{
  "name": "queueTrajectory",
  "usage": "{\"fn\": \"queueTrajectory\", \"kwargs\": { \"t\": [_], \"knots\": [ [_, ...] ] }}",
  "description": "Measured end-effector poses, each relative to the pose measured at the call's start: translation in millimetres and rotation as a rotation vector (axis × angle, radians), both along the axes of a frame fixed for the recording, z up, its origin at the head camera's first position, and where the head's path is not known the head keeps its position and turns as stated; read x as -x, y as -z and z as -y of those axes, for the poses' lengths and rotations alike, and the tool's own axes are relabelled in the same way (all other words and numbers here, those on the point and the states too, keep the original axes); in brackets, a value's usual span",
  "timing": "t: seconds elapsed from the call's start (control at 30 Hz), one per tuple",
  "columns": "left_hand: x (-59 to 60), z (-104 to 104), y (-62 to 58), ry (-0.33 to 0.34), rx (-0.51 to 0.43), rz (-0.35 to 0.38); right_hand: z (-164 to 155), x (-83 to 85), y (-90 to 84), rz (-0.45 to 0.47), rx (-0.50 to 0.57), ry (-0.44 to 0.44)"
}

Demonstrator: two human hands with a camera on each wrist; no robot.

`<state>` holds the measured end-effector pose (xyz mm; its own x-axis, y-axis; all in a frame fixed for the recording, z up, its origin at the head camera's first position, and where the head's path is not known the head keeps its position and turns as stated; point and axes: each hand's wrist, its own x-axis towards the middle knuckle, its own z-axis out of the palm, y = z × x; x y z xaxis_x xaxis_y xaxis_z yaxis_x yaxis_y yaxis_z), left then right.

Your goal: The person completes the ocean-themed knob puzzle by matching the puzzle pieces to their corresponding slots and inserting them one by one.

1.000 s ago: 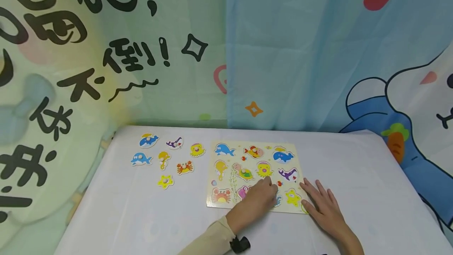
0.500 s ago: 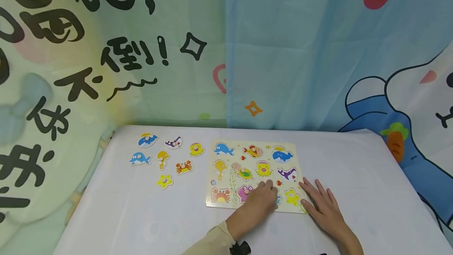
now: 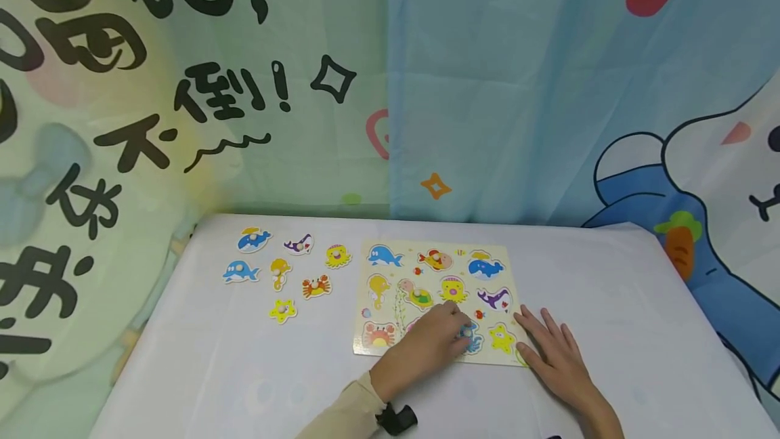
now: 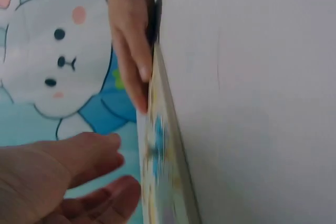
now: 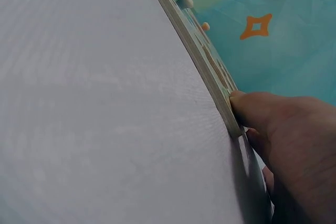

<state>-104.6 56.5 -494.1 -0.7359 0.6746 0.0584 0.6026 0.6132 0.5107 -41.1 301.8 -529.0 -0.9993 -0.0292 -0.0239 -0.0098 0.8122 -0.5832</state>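
Note:
My left hand [image 3: 426, 334] is over the lower middle of a cream peg puzzle board [image 3: 361, 347]. Thumb and fingers are apart with nothing between them in the left wrist view. Just right of them lies a blue sea-creature piece [image 3: 472, 339], partly hidden, in the board's bottom row. The pink piece beside it is mostly covered by the hand. My right hand [image 3: 562, 358] rests at the board's right edge, fingers spread. Its thumb [image 5: 252, 109] touches the board near the corner in the right wrist view. A yellow starfish [image 3: 502, 339] shows between the two hands.
Several loose pieces lie left of the board on the white-covered table [image 3: 201, 358], among them a crab [image 3: 317, 287], an octopus [image 3: 338, 257], a starfish [image 3: 283, 311] and a dolphin [image 3: 240, 272]. A printed curtain [image 3: 487, 87] hangs behind the table.
My left hand has drawn back left and its fingers have spread from the blue piece, now more in sight. The pink piece is more covered than half a second ago. The right hand stays put.

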Motion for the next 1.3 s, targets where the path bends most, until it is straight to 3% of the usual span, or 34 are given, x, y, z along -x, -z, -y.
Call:
{"fn": "queueTrajectory", "kwargs": {
  "t": [0.17, 0.37, 0.43, 0.6, 0.67, 0.77, 0.87, 1.03, 1.3],
  "knots": [
    [18.9, 42.4, -3.9, -0.085, -0.123, 0.065, 0.2, 0.2, 0.1, 0.009, 0.011, -0.002],
    [37.0, 113.4, -2.0, -0.325, -0.199, 0.122, -0.5, -0.5, 0.0, -0.003, 0.014, -0.005],
    [40.9, 137.0, 0.7, -0.416, -0.212, 0.111, -0.8, -1.1, -0.2, -0.002, 0.011, -0.005],
    [53.8, 195.4, 12.2, -0.645, -0.247, -0.003, -2.0, -1.6, -0.3, -0.001, 0.005, -0.007],
    [58.5, 218.7, 11.1, -0.731, -0.219, -0.033, -1.9, -1.2, 0.1, -0.002, 0.007, -0.011],
    [65.0, 251.2, 1.2, -0.828, -0.123, -0.014, -1.4, -0.4, 0.9, -0.004, 0.008, -0.013],
    [73.4, 277.8, -9.0, -0.846, 0.003, 0.054, -0.9, 0.0, 1.6, -0.012, -0.001, -0.010],
    [86.8, 308.4, -16.4, -0.789, 0.128, 0.196, -0.4, 0.3, 2.8, -0.034, 0.009, -0.017],
    [102.9, 337.3, -8.8, -0.724, 0.072, 0.343, -1.5, -1.2, 2.4, -0.020, 0.007, -0.016]
  ]
}}
